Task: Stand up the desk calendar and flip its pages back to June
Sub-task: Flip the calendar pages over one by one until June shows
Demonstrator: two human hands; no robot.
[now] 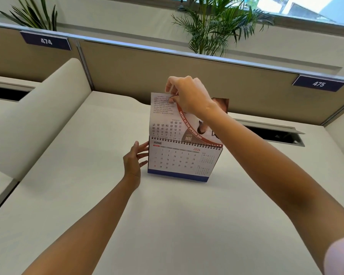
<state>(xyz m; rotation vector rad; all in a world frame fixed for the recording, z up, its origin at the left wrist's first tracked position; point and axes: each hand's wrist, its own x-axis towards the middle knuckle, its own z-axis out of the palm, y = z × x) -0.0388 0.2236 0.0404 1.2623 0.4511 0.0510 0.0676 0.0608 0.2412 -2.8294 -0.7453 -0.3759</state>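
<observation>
The spiral-bound desk calendar [179, 161] stands upright on the white desk [107, 195], its front page reading JUNE 2026 above a blue base strip. A lifted page [163, 118], printed upside down with JUN 2026 and a photo, is held straight up above the spiral. My right hand [189, 96] pinches that page's top edge between thumb and fingers. Fingers spread, my left hand [134, 159] rests its fingertips against the calendar's left edge and grips nothing.
A tan partition [167, 66] with labels 474 [46, 41] and 475 [319, 83] runs behind the desk. A cable slot [276, 133] opens at the back right. A curved white divider [44, 116] rises on the left. Potted palms [216, 22] stand beyond the partition.
</observation>
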